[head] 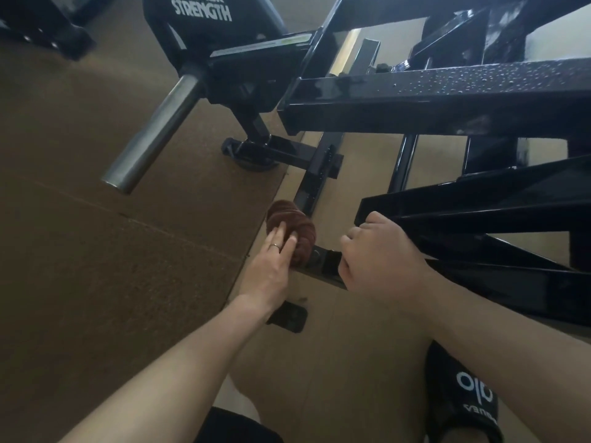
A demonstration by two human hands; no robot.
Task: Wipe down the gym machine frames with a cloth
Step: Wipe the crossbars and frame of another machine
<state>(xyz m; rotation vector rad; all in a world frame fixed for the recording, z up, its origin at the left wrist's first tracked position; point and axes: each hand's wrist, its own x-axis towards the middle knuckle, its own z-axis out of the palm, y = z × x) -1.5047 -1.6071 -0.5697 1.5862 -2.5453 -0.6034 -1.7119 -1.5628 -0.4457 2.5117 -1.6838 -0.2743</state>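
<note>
Low on the machine's base rail (315, 183), the bunched brown cloth (291, 233) sat draped over the bar, whose long axis ran up and away from the person. The left hand (271, 266) was nearer, its grip flat, straight fingers pressing the cloth. The right hand (380, 251), grip curled, held an angled frame member (479, 199) beside it.

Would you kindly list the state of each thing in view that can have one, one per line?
left hand: fingers straight, pressing the cloth
right hand: fingers curled round a frame edge
brown cloth: bunched, wrapped over the low floor bar
low floor bar: glossy, partly covered by the cloth
upper frame beam: beaded with droplets
steel weight peg: bare, no plates loaded
</note>
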